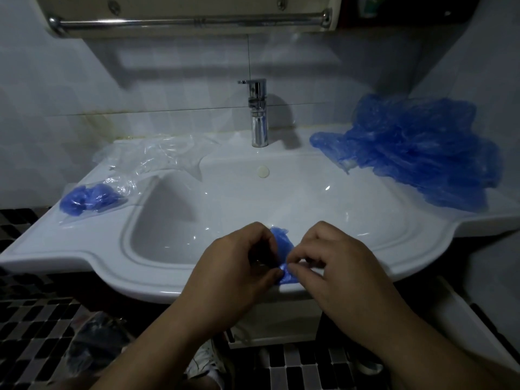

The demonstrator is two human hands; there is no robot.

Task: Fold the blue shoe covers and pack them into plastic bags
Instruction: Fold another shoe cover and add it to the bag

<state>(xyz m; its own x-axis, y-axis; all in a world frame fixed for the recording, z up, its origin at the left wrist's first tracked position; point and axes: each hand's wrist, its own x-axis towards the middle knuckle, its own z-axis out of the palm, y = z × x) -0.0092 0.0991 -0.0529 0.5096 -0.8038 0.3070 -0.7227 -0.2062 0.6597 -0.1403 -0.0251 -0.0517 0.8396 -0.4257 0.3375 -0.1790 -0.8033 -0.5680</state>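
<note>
Blue shoe cover (282,249) scrunched small at 6 o'clock over the sink (140,280) front rim, pinched by left hand (233,266) and right hand (332,266), fingers of both curled onto it. Looks like mid-fold, nearly done tbh. Next up probably: keep it tight, reach to 11 o'clock for an empty plastic bag (157,156). One filled bag (90,199) at 9 o'clock, loose pile (416,153) waiting at 2.

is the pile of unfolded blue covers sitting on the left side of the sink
No, the loose pile of blue covers lies on the sink's right ledge; the left ledge holds a packed bag.
</note>
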